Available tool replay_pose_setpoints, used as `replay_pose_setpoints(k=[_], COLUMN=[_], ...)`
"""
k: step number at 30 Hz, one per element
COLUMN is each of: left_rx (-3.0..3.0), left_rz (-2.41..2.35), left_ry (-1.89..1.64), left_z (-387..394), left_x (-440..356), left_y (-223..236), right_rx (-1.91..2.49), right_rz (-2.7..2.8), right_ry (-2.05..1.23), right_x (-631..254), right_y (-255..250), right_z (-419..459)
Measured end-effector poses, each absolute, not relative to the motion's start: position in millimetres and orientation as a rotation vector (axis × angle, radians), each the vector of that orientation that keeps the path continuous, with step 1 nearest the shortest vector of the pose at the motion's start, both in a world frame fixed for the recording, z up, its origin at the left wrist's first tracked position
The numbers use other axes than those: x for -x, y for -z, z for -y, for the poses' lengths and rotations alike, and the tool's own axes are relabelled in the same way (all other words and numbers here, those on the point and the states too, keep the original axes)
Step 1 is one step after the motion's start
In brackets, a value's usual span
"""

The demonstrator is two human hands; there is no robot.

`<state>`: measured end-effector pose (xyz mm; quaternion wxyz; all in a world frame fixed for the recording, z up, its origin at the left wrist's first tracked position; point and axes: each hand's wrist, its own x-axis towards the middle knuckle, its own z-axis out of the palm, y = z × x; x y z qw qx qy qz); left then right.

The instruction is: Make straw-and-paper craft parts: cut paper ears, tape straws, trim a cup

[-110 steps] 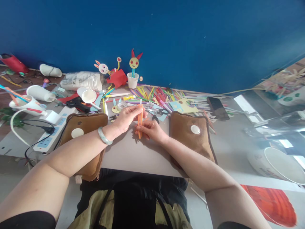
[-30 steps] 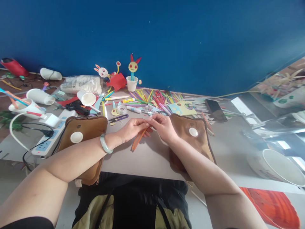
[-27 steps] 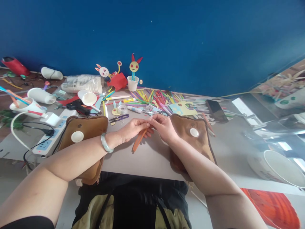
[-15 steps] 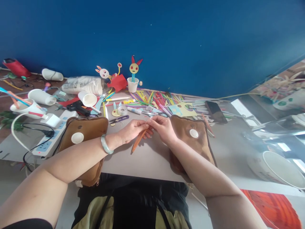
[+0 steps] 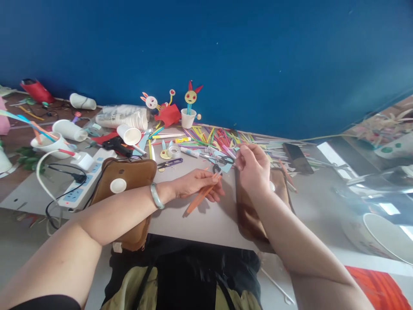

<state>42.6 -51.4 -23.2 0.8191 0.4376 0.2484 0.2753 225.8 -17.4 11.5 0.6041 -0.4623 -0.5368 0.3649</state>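
My left hand (image 5: 200,184), with a pale bracelet at the wrist, pinches a flat, translucent orange strip (image 5: 197,201). Its wide end points down toward the table's near edge, and a whitish tip (image 5: 220,173) sticks out above the fingers. Apart from it, my right hand (image 5: 253,168) is raised over the right brown cushion (image 5: 248,215), fingers curled together near a pair of scissors (image 5: 226,159). Whatever those fingers may hold is too small or hidden to make out. Just beyond my left hand lies a dark ring-shaped item (image 5: 217,169).
Coloured straws and strips (image 5: 222,137) are heaped along the blue wall. A rabbit-faced figure stands in a white cup (image 5: 188,118). On the left are a brown cushion (image 5: 129,172), a power strip (image 5: 85,183), a glue gun (image 5: 118,146) and paper cups (image 5: 129,135). A phone (image 5: 297,158) lies right.
My right hand has left the orange strip and moved right and up toward the scissors. My left hand still holds the strip. The whole view has shifted slightly.
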Motion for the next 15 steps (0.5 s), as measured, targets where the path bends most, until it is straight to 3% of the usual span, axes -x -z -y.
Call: replay_pose_setpoints(k=[7, 15], left_rx=[-0.848, -0.794], left_rz=[-0.653, -0.819], left_ry=[-0.577, -0.614], left_z=[43, 35], left_x=[-40, -38], left_y=[31, 34], right_rx=[1.237, 1.123], right_rz=[1.837, 2.819], right_ry=[-0.608, -0.324], right_x=[-216, -113], right_y=[-28, -5], right_z=[-29, -79])
